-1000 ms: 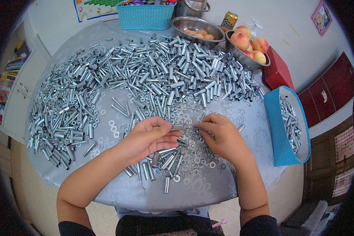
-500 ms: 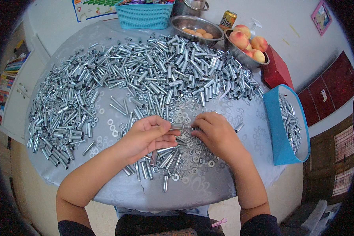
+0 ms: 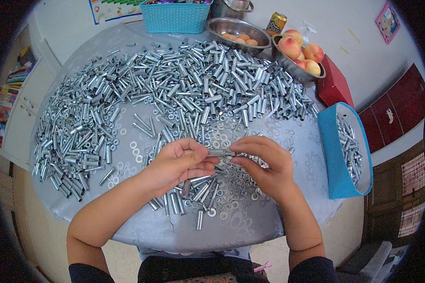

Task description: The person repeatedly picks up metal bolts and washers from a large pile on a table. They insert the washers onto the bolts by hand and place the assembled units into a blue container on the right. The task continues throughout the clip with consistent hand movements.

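Above the middle of the pile, my left hand point(image 3: 182, 162) pinches a silvery expansion bolt point(image 3: 219, 153) between thumb and fingers, its length lying level. At the bolt's right end, the thumb and fingertips of my right hand point(image 3: 269, 162) close around the tip; any small nut or washer there is hidden. Below both hands lie flat washers point(image 3: 234, 191) in a loose spread. Metal sleeves and bolts point(image 3: 200, 190) lie under my left hand, with one sleeve point(image 3: 199, 220) nearest me.
A broad heap of metal sleeves point(image 3: 193, 75) curves across the table's far and left sides. On the right stands a blue bin point(image 3: 333, 155) holding metal parts. Behind the heap are a bowl of eggs point(image 3: 217, 34), a bowl of peaches point(image 3: 311, 79), a can point(image 3: 276, 23) and a turquoise basket point(image 3: 174, 19).
My right hand has turned and lifted slightly, its fingers now meeting the bolt's right end. My left hand keeps its hold almost in place.
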A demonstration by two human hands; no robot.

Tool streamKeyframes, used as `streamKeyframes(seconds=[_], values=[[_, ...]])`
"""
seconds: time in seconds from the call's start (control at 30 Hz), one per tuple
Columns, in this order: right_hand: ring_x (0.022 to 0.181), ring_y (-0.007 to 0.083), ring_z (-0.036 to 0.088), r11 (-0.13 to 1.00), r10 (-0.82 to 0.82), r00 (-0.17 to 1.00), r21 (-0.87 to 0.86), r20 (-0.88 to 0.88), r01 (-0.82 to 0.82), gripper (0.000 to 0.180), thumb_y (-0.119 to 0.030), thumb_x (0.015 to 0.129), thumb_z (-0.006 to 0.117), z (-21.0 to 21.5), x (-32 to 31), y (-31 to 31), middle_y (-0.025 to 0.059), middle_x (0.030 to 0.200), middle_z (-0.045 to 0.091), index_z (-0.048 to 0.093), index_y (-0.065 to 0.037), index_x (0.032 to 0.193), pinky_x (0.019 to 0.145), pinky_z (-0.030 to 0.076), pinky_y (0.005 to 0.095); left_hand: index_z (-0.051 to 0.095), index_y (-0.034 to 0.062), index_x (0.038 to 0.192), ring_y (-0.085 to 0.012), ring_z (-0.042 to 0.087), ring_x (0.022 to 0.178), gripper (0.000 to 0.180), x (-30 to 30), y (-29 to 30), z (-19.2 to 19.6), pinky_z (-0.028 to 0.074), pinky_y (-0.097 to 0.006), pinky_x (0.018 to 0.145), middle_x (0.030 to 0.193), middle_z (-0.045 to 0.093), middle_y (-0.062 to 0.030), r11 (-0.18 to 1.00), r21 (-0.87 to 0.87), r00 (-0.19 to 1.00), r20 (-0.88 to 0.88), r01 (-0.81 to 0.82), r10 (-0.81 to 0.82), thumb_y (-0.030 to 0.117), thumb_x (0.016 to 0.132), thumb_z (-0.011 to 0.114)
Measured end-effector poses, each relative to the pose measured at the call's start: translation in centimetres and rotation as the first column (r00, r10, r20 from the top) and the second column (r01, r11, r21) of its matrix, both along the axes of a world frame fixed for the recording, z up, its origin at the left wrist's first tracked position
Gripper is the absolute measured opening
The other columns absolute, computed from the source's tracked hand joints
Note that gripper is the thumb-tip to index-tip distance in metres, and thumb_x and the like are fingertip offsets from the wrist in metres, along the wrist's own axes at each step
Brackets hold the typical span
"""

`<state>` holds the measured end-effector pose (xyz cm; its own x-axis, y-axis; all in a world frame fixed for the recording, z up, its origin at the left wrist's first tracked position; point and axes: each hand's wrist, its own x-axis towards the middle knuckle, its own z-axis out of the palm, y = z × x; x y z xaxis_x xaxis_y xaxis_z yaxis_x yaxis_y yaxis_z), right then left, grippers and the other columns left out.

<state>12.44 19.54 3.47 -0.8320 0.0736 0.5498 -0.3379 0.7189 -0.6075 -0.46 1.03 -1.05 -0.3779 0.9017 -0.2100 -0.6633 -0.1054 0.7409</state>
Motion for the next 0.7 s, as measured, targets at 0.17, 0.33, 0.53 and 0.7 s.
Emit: streamKeyframes(seconds=[0.17, 0.33, 0.53, 0.7], values=[[0.091, 0.0252, 0.067, 1.0, 0.009, 1.0, -0.018, 0.018, -0.009, 0.027, -0.002, 0.074, 0.074, -0.01, -0.02, 0.03, 0.0116, 0.098, 0.068, 0.07, -0.005, 0.1, 0.079, 0.054, 0.0334, 0.053, -0.0008, 0.103, -0.0244, 0.066, 0.095, 0.016, -0.05, -0.02, -0.04, 0.055, -0.035, 0.088, 0.108, 0.063, -0.0207, 1.0, -0.009, 1.0, -0.006, -0.002, 0.002, 0.013, 0.095, 0.055], [0.091, 0.0249, 0.067, 0.998, 0.043, 0.998, -0.037, 0.036, -0.042, 0.024, -0.003, 0.076, 0.073, -0.2, -0.05, 0.07, 0.0119, 0.098, 0.068, 0.069, -0.004, 0.099, 0.078, 0.053, 0.0329, 0.053, -0.0019, 0.103, -0.0242, 0.066, 0.094, 0.016, 0.12, 0.07, -0.06, 0.056, -0.034, 0.087, 0.107, 0.063, -0.0207, 1.0, -0.001, 0.999, -0.032, -0.01, 0.01, 0.012, 0.095, 0.056], [0.08, 0.024, 0.065, 0.997, -0.002, 0.977, -0.071, 0.215, 0.018, 0.024, -0.007, 0.076, 0.075, -0.13, 0.32, 0.03, 0.0114, 0.087, 0.066, 0.066, -0.002, 0.098, 0.07, 0.052, 0.0325, 0.052, -0.0032, 0.102, -0.0238, 0.067, 0.093, 0.017, 0.46, 0.27, 0.16, 0.056, -0.033, 0.086, 0.105, 0.064, -0.0205, 0.999, -0.041, 0.996, -0.083, -0.033, 0.03, 0.011, 0.094, 0.057], [0.073, 0.023, 0.063, 0.994, 0.016, 0.99, -0.112, 0.137, -0.001, 0.029, -0.013, 0.074, 0.078, 0.42, 0.12, -0.54, 0.0108, 0.083, 0.063, 0.063, -0.003, 0.097, 0.066, 0.051, 0.0317, 0.052, -0.0031, 0.102, -0.0237, 0.066, 0.094, 0.017, 0.31, 0.14, 0.06, 0.056, -0.033, 0.086, 0.105, 0.064, -0.0203, 0.999, -0.028, 0.998, -0.042, -0.041, 0.04, 0.012, 0.094, 0.057]])
